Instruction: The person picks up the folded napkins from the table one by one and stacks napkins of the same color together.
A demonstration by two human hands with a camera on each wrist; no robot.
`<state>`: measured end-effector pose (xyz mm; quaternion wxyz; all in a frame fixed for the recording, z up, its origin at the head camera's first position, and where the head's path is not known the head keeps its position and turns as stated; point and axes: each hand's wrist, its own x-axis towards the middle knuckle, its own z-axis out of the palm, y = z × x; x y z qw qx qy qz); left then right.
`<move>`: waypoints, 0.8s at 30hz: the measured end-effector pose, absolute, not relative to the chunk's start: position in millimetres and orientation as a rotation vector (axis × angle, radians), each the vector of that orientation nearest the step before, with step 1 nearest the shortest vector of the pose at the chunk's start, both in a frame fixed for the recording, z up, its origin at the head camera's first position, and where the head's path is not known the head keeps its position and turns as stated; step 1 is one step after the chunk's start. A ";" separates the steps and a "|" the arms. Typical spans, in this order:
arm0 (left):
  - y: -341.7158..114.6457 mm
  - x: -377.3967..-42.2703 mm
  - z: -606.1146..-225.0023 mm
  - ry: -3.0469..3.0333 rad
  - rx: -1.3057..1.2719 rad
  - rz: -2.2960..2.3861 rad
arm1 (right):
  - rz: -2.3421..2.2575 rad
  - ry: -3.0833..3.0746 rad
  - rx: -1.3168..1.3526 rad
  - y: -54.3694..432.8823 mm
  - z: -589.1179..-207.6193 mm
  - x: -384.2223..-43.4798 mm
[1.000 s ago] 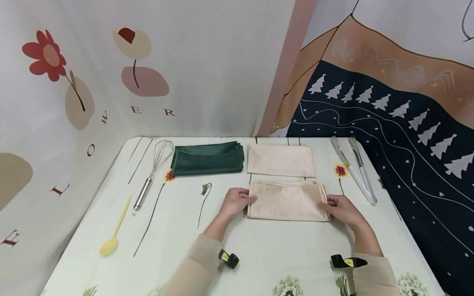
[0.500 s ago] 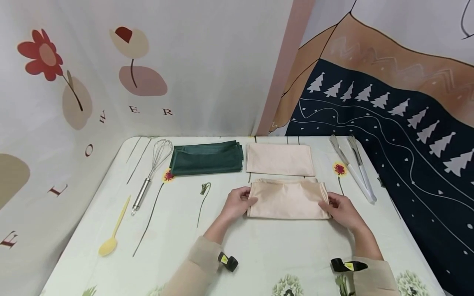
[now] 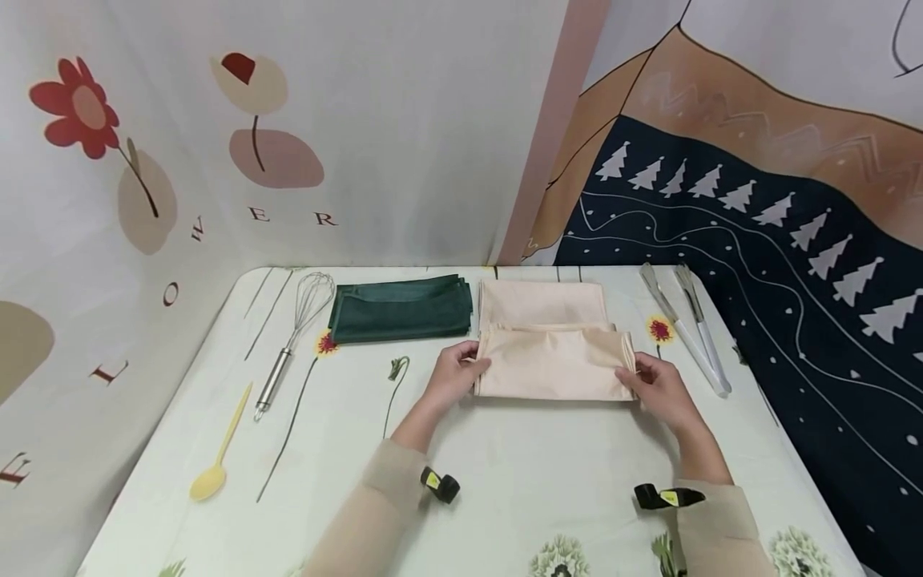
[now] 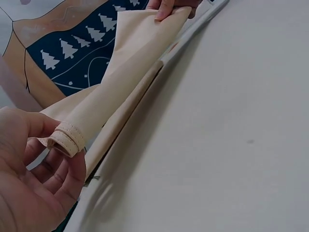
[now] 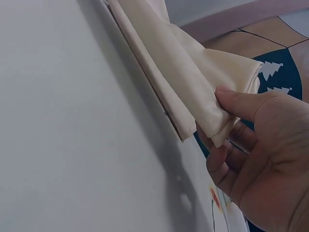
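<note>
Between my hands hangs a folded cream cloth (image 3: 555, 367), lifted off the table, its layered hems visible in the left wrist view. My left hand (image 3: 454, 375) pinches its left edge, thumb on the front face and fingers behind. At the opposite edge my right hand (image 3: 659, 391) pinches the cloth the same way. Just behind lies a folded pale pink cloth (image 3: 542, 303), its near part covered by the held one in the head view. Left of that, a folded dark green cloth (image 3: 401, 309) lies flat.
A whisk (image 3: 288, 344) and a yellow spoon (image 3: 219, 449) lie on the left of the table. White-handled tongs (image 3: 694, 336) lie at the back right. The printed tablecloth (image 3: 519, 473) covers the table, and patterned curtains (image 3: 404, 144) rise behind it.
Both hands have raised the cream cloth from the table and carried it away from me, so it now overlaps the pale pink cloth in the head view.
</note>
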<state>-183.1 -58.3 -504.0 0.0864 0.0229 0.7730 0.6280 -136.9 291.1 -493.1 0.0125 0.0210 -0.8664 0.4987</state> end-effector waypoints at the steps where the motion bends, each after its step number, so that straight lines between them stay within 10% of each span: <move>1: -58.8 -186.0 -502.5 2.312 0.072 1.874 | 1.561 -2.685 0.069 290.0 -491.8 -139.7; 24: -59.2 -248.7 -481.9 2.549 0.052 1.767 | 1.541 -2.715 -0.029 285.4 -481.7 -211.0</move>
